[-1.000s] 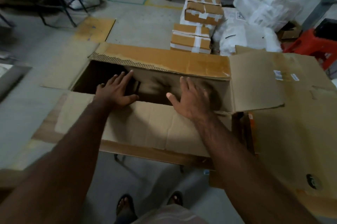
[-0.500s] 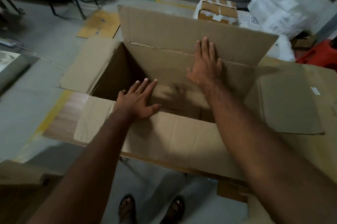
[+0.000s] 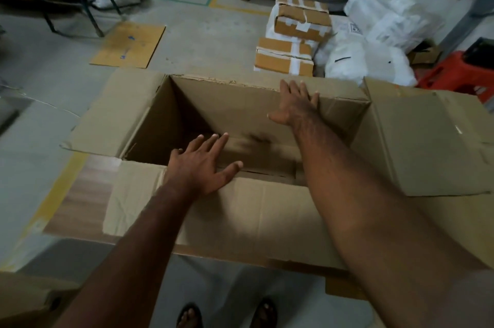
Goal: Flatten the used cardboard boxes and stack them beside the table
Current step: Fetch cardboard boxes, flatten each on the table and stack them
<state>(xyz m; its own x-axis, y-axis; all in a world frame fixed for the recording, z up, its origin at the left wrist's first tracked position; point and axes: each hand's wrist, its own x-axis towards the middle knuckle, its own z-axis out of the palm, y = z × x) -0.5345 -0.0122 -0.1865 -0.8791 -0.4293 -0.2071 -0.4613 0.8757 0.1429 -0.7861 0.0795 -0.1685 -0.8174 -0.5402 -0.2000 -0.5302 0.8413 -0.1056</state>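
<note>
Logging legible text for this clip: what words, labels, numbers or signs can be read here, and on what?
None can be read.
Flat cardboard sheet on the floor: blue marks, too blurred.
White sack: a dark printed label, too small.
Taped parcels: white patches, no legible text.
Open box under both hands: no print; a small white sticker on its right flap, unreadable.

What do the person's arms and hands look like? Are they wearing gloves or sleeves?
No gloves and no sleeves show. Both forearms are bare all the way to the frame's edge. The left hand and the right hand are bare too, with short nails, and no rings, watch or bracelets show. Fine hair shows along the right forearm.
</note>
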